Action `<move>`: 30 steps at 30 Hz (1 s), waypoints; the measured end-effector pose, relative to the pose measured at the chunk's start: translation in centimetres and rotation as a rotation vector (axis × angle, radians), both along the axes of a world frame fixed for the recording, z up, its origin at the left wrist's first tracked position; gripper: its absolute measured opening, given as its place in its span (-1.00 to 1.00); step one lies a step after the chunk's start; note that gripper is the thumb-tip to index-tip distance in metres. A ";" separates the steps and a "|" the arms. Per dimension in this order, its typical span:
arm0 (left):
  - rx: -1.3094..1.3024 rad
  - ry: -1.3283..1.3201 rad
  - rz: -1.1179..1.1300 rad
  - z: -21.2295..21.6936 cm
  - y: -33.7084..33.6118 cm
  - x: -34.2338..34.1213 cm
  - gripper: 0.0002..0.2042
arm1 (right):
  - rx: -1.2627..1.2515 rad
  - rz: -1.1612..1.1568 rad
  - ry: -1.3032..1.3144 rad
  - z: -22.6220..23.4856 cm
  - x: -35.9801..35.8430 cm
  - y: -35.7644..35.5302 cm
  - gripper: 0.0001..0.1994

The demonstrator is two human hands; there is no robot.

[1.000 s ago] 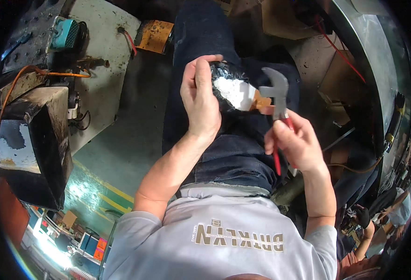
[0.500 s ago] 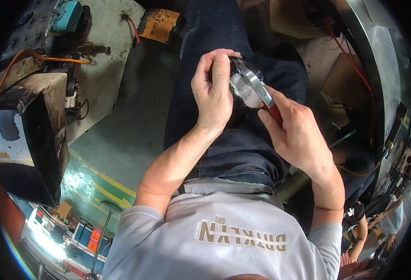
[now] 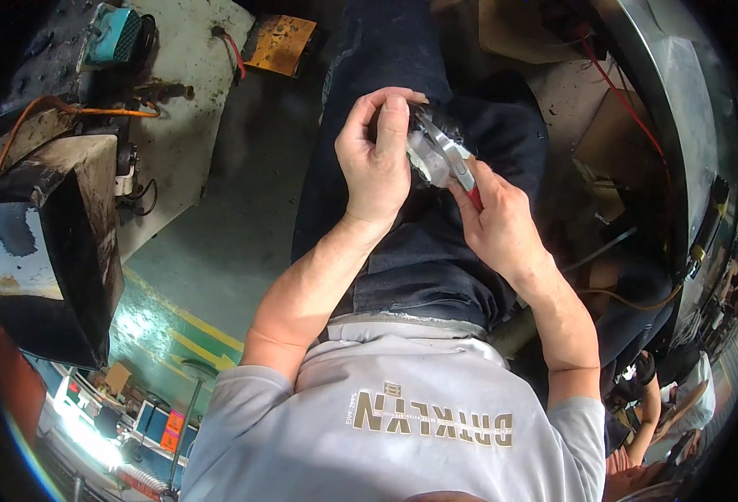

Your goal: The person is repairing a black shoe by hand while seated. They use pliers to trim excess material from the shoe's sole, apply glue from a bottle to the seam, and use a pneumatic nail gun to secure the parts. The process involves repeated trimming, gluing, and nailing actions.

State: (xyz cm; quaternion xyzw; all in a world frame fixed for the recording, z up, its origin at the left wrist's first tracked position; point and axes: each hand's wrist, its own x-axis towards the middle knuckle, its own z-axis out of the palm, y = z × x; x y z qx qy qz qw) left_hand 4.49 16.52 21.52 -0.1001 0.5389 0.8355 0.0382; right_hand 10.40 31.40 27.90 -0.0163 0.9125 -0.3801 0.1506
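Observation:
Over my lap, my left hand (image 3: 377, 171) is closed round the left side of a dark workpiece with a whitish, see-through part (image 3: 425, 157). Its thumb points up along the near side, and the far fingers curl over the top. I cannot make out exactly what the piece is. In my right hand (image 3: 505, 219) is a silver metal tool with a red handle (image 3: 461, 167), gripped by the handle. The tool's metal end lies across the right side of the piece, apparently touching it. My fingers partly hide both the piece and the handle.
Dark trousers (image 3: 436, 268) lie under the work. To the left stand a stained machine bench (image 3: 180, 142) with a teal foot pedal (image 3: 113, 38) and an orange cable (image 3: 118, 111). Metal panelling (image 3: 678, 92) curves along the right, with a cardboard box (image 3: 616, 138) beside it. Other people appear lower right.
My right hand and the tool have moved left and slightly up, closer to my left hand. The tool stands a little steeper. My left hand has shifted only slightly left.

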 end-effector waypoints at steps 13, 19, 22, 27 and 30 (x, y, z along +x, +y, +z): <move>-0.084 0.008 -0.037 -0.2 -0.1 0.6 -0.76 | 0.047 0.007 -0.147 2.4 1.8 -1.3 -0.79; -0.027 0.056 -0.170 -0.6 -0.8 0.0 -0.75 | 0.175 0.103 -0.052 1.5 2.6 -1.0 -0.76; -0.001 0.037 -0.220 -0.9 -1.2 -0.6 -0.76 | -0.008 0.003 -0.072 2.1 1.2 -0.7 -0.77; -0.040 0.118 -0.238 -0.8 -1.3 -0.2 -0.77 | -0.373 -0.074 -0.412 3.0 0.4 0.0 -0.72; -0.109 0.159 -0.257 -0.7 -1.3 -0.3 -0.74 | -0.564 -0.185 -0.536 2.8 0.5 0.1 -0.66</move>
